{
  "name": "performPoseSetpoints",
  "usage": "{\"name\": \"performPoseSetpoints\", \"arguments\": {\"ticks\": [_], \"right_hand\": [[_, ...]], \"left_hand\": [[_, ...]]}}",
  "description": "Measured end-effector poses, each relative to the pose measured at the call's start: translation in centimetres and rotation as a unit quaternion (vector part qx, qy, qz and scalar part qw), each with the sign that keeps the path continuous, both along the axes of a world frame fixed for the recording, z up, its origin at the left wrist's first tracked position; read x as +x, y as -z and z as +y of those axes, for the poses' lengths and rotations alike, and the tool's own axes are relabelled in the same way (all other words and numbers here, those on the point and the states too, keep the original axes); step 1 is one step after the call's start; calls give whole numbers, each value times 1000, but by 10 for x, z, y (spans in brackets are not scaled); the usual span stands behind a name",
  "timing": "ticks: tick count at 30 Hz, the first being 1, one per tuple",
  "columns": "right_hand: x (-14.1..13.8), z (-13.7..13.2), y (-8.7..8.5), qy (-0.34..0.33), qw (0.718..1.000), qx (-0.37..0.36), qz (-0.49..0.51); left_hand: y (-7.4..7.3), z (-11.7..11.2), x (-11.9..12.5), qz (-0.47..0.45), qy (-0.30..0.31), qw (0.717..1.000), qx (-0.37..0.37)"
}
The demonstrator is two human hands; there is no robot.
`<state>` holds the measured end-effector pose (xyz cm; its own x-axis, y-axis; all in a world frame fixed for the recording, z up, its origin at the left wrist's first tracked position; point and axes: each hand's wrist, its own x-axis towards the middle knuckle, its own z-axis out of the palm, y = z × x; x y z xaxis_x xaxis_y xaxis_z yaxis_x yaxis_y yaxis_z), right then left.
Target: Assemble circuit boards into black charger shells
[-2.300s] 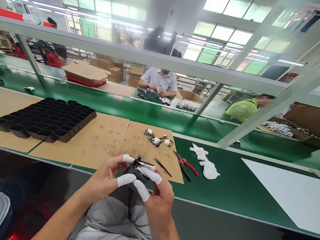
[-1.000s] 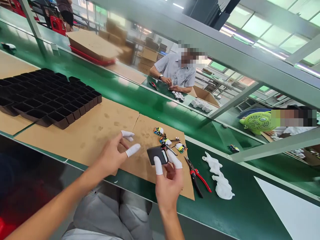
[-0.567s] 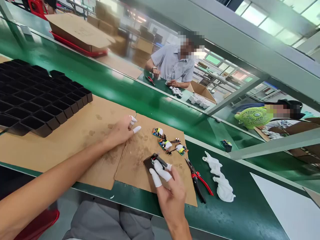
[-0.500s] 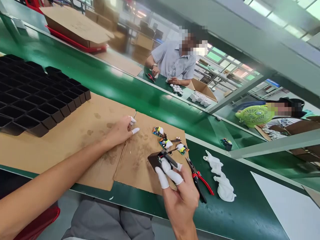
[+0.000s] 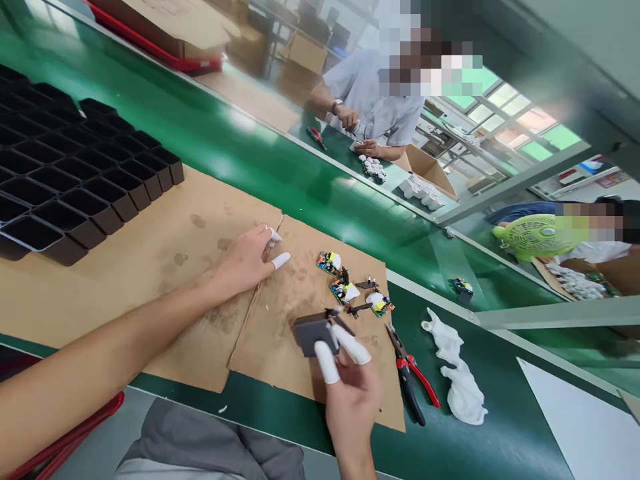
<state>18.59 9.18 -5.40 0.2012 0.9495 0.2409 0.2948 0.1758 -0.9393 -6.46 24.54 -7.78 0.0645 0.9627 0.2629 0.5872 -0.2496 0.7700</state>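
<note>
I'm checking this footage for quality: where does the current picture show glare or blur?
Head view: pale glare streaks the green table; the black box in the right hand looks slightly blurred; the near pliers look fairly crisp.

"What sort of room do these people work in?"

"A factory assembly workshop: circuit boards [image 5: 345,291], needle-nose pliers [image 5: 409,379] and rows of identical black housings [image 5: 100,209] lie along the bench [image 5: 505,440]."

"And beyond it?"

"A long green assembly line [image 5: 240,147], with a co-worker [image 5: 367,87] on its far side beside an open cardboard box [image 5: 434,172]."
</note>
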Motion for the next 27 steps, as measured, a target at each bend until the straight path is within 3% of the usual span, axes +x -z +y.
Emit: {"name": "performPoseSetpoints", "arguments": {"ticks": [1,4,7,9,10,12,14,15,19,22,24,27], "right_hand": [[-1,2,-4,49,992,-54,106],[-4,4,-15,126,911,-171,354],[-6,0,-24,130,855,-221,450],[-7,1,-27,115,855,-231,450],[-7,4,-29,103,871,-225,425],[-6,25,-35,71,934,-176,301],[-3,67,-42,34,991,-86,100],[-1,96,-46,2,999,-48,-24],[4,234,-55,-24,992,3,-127],[7,309,-52,-47,980,-18,-193],[11,329,-48,-63,968,-31,-241],[25,317,-47,-73,945,-43,-315]], "left_hand": [[-1,-1,0,-2,0,1000,-1],[-4,-3,-1,-12,-3,1000,-10],[-3,-4,0,-20,-4,1000,-17],[-2,-4,1,-22,-5,1000,-19],[-1,-4,2,-23,-5,1000,-19],[0,-4,3,-24,-8,999,-21],[1,-4,4,-23,-9,999,-20],[0,-4,5,-21,-9,1000,-18],[-3,-4,8,-10,-11,1000,-1],[-4,-5,7,-2,-12,1000,12],[-4,-5,5,1,-15,1000,17],[-5,-2,0,0,-32,999,19]]}}
